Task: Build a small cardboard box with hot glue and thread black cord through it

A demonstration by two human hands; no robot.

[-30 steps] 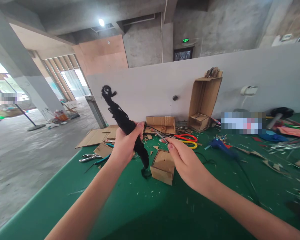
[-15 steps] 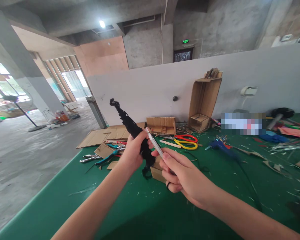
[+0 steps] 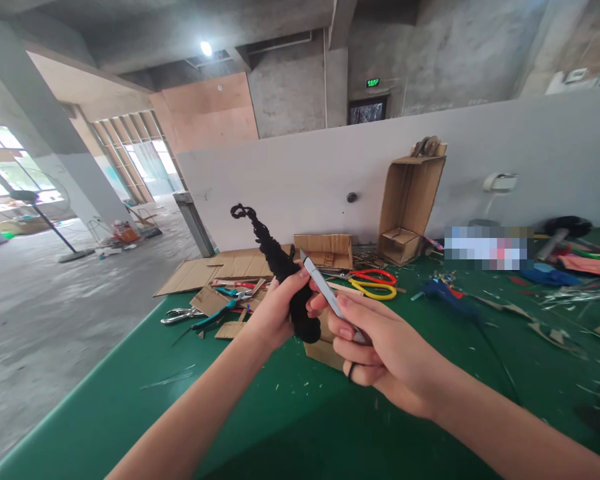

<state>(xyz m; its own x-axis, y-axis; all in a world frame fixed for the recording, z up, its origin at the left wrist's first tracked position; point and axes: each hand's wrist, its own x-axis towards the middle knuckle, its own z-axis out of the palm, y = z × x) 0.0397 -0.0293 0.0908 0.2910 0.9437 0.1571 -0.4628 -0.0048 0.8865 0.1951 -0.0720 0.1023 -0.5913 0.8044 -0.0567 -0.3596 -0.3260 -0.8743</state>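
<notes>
My left hand [image 3: 275,313] grips a long black fuzzy twisted piece [image 3: 273,253] near its lower end, holding it tilted up and to the left over the green table [image 3: 280,427]. My right hand [image 3: 385,347] holds a slim silver tool, likely scissors [image 3: 323,290], with its tip pointing up-left beside the black piece. A small cardboard box [image 3: 325,350] lies on the table just behind and below both hands, mostly hidden by them.
Red and yellow scissors [image 3: 375,283], pliers [image 3: 183,315] and cardboard scraps lie beyond the hands. An upright open carton [image 3: 410,200] leans on the white partition [image 3: 530,153]. A blue glue gun [image 3: 437,288] and colourful clutter sit at right. The table's left edge drops to a concrete floor.
The black piece has come down and closer to me, its top curl lower. My right hand picked the silver tool up off the table and brought it next to the black piece.
</notes>
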